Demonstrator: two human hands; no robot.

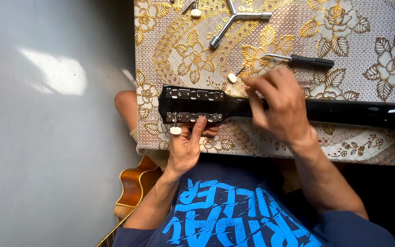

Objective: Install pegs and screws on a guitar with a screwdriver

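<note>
From up here I see the desk (380, 27) in its gold-flowered cloth carrying a black guitar neck (353, 112) laid flat, headstock (193, 104) pointing left with two metal tuner strips showing. My left hand (186, 146) reaches up from below, fingers closed on the lower strip beside a white tuner knob (175, 130); my right hand (277, 103) pinches a loose tuner peg (234, 76) just above the neck. Farther back lie a Y-shaped socket wrench (234, 20) and a black-handled screwdriver (302, 59) (both untouched).
</note>
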